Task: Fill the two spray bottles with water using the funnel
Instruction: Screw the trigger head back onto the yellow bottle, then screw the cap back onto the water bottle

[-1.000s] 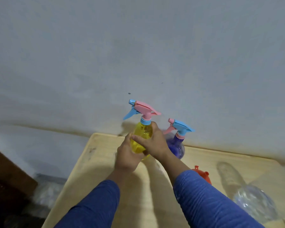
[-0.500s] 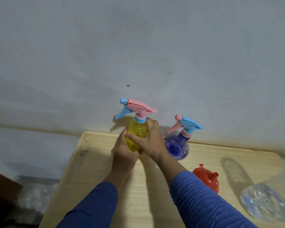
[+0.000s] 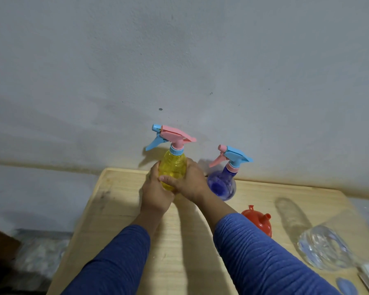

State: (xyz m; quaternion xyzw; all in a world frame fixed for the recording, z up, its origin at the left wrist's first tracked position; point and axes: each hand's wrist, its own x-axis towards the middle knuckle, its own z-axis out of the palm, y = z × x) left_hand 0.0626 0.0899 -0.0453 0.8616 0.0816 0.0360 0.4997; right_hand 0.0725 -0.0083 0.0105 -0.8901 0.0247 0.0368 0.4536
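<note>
The task looked barely begun; both trigger heads were on their bottles, so nothing could yet have been poured, and unscrewing, funnelling and refilling for two bottles all seemed to lie ahead. The left hand (image 3: 156, 193) and the right hand (image 3: 191, 184) were both wrapped around the yellow spray bottle (image 3: 173, 167), fingers curled and pressed to its sides, the right thumb lying across its front; it stood upright near the far edge of the table (image 3: 119, 209); its body was translucent ribbed plastic, slim and rounded, under a pink and blue trigger head. Just right of it stood the blue spray bottle (image 3: 221, 185), squat and bulbous, clear tinted plastic with a blue and pink head; whether either held water could not be told. The red funnel (image 3: 259, 221) lay nearer, to the right, smooth opaque plastic, partly behind the right sleeve; further right lay a clear water bottle (image 3: 324, 249), crinkled and glinting; the table was pale grained wood.
</note>
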